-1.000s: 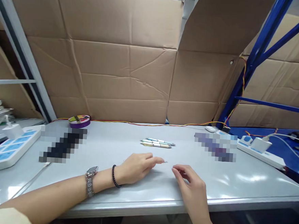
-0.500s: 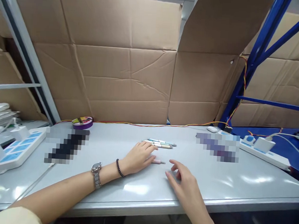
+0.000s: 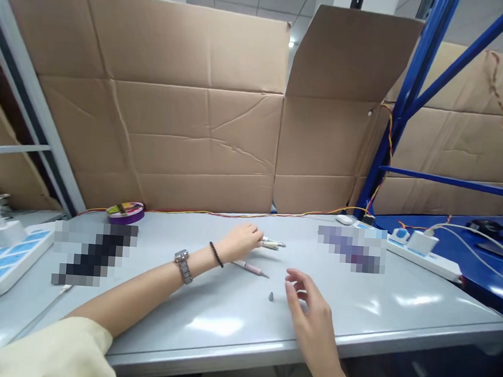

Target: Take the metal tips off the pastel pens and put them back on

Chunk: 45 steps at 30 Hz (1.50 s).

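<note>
My left hand [image 3: 241, 242] reaches over the middle of the table, its fingers bent down and closed on the ends of several pens [image 3: 272, 244]. Its fingertips are partly hidden, and only the pens' tip ends stick out to the right. Below that hand lies a pink pen [image 3: 251, 268], its slim tip pointing right. A small grey cone-shaped piece [image 3: 271, 296] stands on the table just left of my right hand [image 3: 310, 307]. That right hand is held near the front edge with fingers curved and thumb apart, nothing visible in it.
A purple-rimmed tape roll [image 3: 124, 212] sits at the back left. Power strips stand at the left [image 3: 11, 261] and right [image 3: 427, 261]. Blurred-out items lie on both sides. Cardboard [image 3: 196, 116] walls the back, and a blue metal frame [image 3: 406, 107] rises at right.
My left hand has moved off the pink pen onto the other pens. More of the pink pen shows, and the grey cone piece is now visible. The view has shifted a little to the right.
</note>
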{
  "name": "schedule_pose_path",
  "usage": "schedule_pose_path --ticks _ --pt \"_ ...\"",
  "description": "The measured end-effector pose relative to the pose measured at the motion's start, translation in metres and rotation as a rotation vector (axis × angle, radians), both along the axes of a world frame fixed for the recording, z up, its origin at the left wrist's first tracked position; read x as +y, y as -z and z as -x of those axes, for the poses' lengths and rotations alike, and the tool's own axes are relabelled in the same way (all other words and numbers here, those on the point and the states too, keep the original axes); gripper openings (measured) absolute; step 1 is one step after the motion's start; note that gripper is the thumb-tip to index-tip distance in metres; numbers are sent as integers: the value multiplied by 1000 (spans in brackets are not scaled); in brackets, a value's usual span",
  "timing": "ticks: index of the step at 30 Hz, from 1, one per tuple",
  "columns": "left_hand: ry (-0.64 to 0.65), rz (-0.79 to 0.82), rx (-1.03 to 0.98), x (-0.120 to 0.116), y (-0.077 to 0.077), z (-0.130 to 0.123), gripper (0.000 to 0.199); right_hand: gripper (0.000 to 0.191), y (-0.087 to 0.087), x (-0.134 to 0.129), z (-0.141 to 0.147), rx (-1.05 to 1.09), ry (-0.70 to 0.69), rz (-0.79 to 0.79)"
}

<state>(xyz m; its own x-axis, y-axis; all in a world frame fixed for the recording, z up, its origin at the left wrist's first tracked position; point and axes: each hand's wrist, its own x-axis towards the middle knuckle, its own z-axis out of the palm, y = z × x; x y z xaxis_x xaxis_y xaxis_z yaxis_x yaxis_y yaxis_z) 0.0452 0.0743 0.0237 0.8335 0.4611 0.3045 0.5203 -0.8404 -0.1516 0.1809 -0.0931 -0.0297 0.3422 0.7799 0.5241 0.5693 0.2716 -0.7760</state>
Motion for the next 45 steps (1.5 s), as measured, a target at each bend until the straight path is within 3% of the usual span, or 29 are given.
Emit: schedule_pose_path --ticks 4,7,10,14,19,24,29,34,38,45 --pt "58 1 -20 -40 -5 27 22 34 -3 -5 1 29 -7 -5" --pt "169 -50 31 -71 7 47 22 36 -5 -8 7 -19 -33 -3" --pt "222 -41 -19 -85 20 57 25 34 -5 -9 14 -90 -9 -17" --pt "221 9 -133 -83 26 56 24 32 -4 -8 18 -158 -6 -28" --pt "200 91 -75 -84 24 56 25 30 -5 -8 18 -186 -28 -72" --pt "212 36 -60 -84 25 57 24 26 -4 -9 13 -232 -82 -74" --pt "246 116 -125 -81 24 56 14 22 0 -8 11 -251 -109 -89" --pt "110 292 -166 -75 22 59 54 22 0 -7 14 -236 -89 -90" --pt "24 305 -99 -66 23 63 73 22 0 -7 13 -271 -103 -56" --pt "-5 215 -60 -64 19 64 51 21 2 -7 12 -272 -108 -51"
